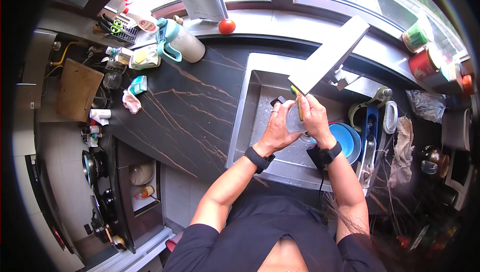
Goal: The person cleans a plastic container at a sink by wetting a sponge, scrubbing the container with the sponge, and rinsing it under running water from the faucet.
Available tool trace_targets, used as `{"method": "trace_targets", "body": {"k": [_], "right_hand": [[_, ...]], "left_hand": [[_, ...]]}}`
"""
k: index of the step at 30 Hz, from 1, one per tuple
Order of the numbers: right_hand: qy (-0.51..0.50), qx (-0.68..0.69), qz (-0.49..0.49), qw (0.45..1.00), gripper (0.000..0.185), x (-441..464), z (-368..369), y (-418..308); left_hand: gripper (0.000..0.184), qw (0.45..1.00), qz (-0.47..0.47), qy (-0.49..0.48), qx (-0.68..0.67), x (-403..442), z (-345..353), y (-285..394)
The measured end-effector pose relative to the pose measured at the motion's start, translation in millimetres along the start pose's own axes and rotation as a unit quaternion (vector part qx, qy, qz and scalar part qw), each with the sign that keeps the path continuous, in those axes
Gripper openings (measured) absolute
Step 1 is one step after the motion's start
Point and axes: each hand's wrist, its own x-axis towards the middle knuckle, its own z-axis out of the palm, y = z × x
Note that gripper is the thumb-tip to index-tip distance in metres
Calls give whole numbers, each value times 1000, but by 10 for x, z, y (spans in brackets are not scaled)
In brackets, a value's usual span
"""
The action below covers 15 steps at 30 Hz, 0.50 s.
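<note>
Over the steel sink [238, 122], my left hand [275, 131] is closed around a clear cup [295, 121]. Its fingers wrap the far side, and a ring shows on one of them. My right hand [316, 121] grips a yellow sponge [300, 107] with a green edge and presses it against the cup. Both hands are just below the broad white faucet [330, 54], which hides part of the sink behind them. A blue bowl [342, 139] sits in the sink beside my right wrist. A small dark object [277, 101] shows behind my left fingers.
A dish rack [371, 127] stands along the sink's right side, with a crumpled cloth [402, 152] beyond it. On the left counter are a large bottle [185, 42], a blue-white packet [138, 85] and a pink cloth [131, 102]. A tomato [226, 26] rests on the windowsill.
</note>
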Motion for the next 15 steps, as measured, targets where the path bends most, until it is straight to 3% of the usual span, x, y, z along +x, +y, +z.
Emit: {"method": "trace_targets", "body": {"k": [1, 3, 7, 12, 14, 15], "right_hand": [[1, -2, -2, 1000, 25, -26, 12, 7], [56, -133, -135, 980, 32, -157, 93, 67], [63, -137, -221, 963, 34, -313, 228, 108], [57, 18, -123, 991, 33, -92, 193, 492], [3, 282, 43, 958, 36, -55, 176, 635], [1, 200, 17, 980, 40, -70, 188, 654]], "left_hand": [[76, 1000, -8, 8, 5, 9, -5, 18], [75, 1000, -16, 17, 9, 30, 4, -2], [71, 996, -79, 48, 10, 38, 12, -72], [82, 982, -175, 23, -73, 22, -99, 51], [81, 979, -168, 35, -109, -21, -40, -93], [78, 952, -178, 52, -243, -6, -1, -135]]}}
